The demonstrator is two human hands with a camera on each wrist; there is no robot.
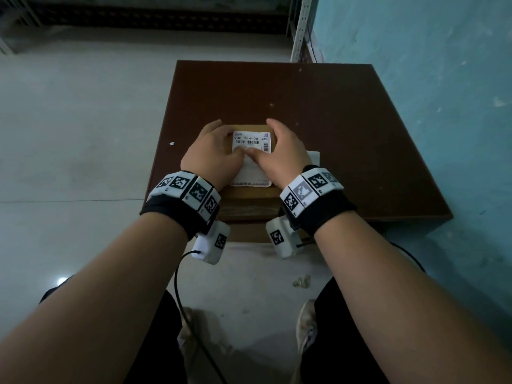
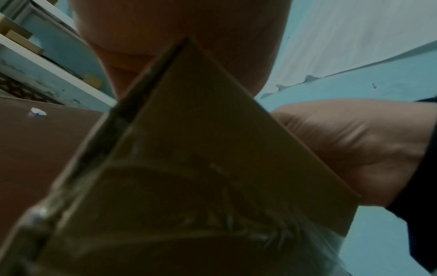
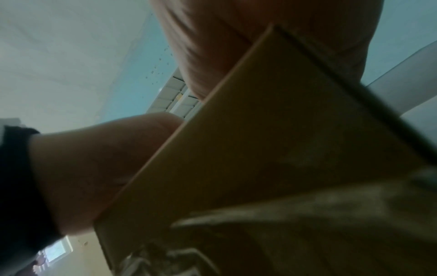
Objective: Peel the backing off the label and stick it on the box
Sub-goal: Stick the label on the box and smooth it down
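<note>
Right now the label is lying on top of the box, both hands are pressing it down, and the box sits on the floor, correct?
Not the floor: the head view shows the box on the brown table. The label does lie on top, under the left hand and right hand.

Label (image 1: pixel 250 142) lies on the box (image 1: pixel 249 194), box on the table (image 1: pixel 332 120).

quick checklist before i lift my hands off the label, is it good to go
1. Label lies on top of the box: ok.
2. Left hand and right hand both press on the label: ok.
3. Label's far edge flat, barcode readable: ok.
4. Label's near edge fully stuck down: cannot tell, wrists hide part of it.
5. White backing sheet lies apart on the table, right of the box: ok.
6. Box sits squarely on the table: ok.
</note>
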